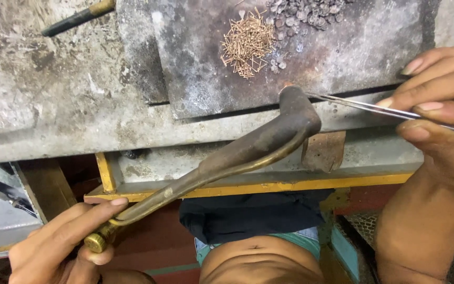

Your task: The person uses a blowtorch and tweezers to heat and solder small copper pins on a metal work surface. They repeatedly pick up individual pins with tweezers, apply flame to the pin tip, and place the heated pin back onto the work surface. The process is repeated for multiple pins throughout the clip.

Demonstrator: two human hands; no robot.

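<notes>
Torch (248,152) gripped in left hand (53,242); tweezers (374,109) pinched in right hand (437,105).

A curved brass torch (248,152) runs from the lower left of the frame up to the centre, its dark, soot-stained head bent over at the top near the middle of the frame, its brass end knob at lower left. Thin metal tweezers (384,109) enter from the right edge, lying nearly level, their tips reaching right up to the torch head.
</notes>
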